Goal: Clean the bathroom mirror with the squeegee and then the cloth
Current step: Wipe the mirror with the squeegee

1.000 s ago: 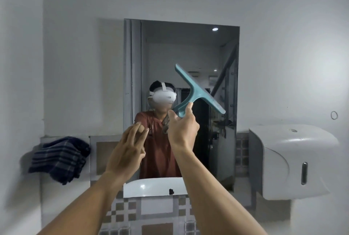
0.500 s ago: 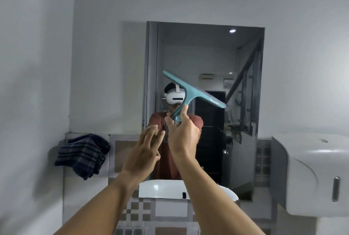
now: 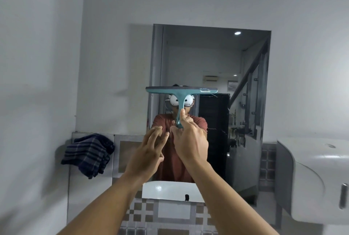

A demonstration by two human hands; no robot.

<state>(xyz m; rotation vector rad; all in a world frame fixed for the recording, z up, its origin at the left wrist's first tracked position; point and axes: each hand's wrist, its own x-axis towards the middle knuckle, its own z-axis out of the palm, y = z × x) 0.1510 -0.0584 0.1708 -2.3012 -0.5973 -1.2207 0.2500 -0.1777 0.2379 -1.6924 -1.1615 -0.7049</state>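
A teal squeegee (image 3: 181,94) is held up in front of the rectangular wall mirror (image 3: 213,60), its blade level at about mid-height near the mirror's left side. My right hand (image 3: 190,140) is shut on the squeegee's handle from below. Just left of it, my left hand (image 3: 149,151) is raised with fingers spread and holds nothing. A dark blue checked cloth (image 3: 88,153) hangs over a ledge on the left wall, well away from both hands. Whether the blade touches the glass cannot be told.
A white paper dispenser (image 3: 313,181) juts from the wall at the right. A white basin (image 3: 170,190) sits below the mirror, above checked tiles (image 3: 151,214). The mirror reflects a person in a reddish shirt and a staircase.
The squeegee has turned from tilted down to the right to level. The view has shifted, so the mirror and dispenser sit further right in frame. My left hand stays open beside the right.
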